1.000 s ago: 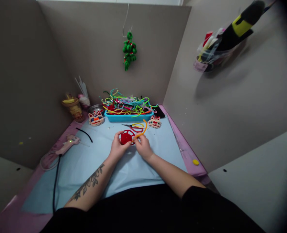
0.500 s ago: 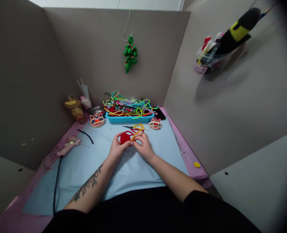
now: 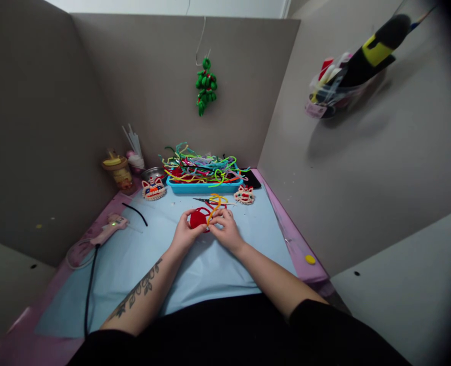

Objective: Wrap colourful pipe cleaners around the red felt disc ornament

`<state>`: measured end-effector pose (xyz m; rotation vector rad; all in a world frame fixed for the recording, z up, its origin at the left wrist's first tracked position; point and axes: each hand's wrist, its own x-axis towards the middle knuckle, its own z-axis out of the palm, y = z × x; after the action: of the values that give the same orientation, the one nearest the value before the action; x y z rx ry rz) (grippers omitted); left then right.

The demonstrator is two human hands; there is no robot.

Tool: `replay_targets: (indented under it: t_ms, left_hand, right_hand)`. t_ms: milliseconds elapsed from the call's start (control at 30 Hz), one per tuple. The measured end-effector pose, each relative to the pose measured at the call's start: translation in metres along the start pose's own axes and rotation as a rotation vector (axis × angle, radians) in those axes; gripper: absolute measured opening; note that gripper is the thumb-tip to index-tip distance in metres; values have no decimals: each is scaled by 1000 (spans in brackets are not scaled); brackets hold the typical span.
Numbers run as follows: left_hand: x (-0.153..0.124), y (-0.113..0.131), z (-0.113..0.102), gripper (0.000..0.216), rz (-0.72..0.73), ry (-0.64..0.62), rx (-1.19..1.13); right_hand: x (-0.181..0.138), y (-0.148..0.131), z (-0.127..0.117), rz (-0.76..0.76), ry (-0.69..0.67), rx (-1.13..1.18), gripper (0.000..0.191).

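My left hand (image 3: 185, 230) is closed around a round red fuzzy piece (image 3: 198, 218), which has a thin red loop at its upper right. Between the fingertips of my right hand (image 3: 226, 229) I pinch a yellow-orange pipe cleaner (image 3: 214, 209), whose lower end meets the right edge of the red piece. Whether the two are joined there I cannot tell. Just beyond my fingers, a pair of scissors (image 3: 205, 201) with red and yellow about the handles lies on the blue sheet, partly covered by the pipe cleaner.
A blue tray (image 3: 206, 188) heaped with colourful pipe cleaners stands at the back. Two lion-like faces (image 3: 154, 189) flank it. A pink glue gun (image 3: 109, 230), with its cord, and a black strip (image 3: 135, 213) lie left. A yellow disc (image 3: 309, 260) is at the right edge.
Both hands stay almost in place. The pipe cleaner stands slightly more upright at the red piece's edge, and the whole view has shifted a little.
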<state>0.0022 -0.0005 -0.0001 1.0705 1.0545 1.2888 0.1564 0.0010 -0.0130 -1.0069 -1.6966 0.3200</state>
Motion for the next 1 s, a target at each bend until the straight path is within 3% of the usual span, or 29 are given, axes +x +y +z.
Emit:
replay_targets:
  t_ms: [233,467,700,1000]
  left_hand:
    - [-2,0,1,74,0,-21,-31]
    - [0,3,0,79,-18,-28,14]
    - [-1,1,0,82,-3,-94,35]
    - [-2,4,-2,84,-53,-108,68]
  right_hand:
    - [-2,-1,3,-45,-27,-43,11]
    - [1,3,5,125,-23,143,3]
    - [3,2,3,325,-66,325,12]
    - [9,1,-7,357,-15,287,12]
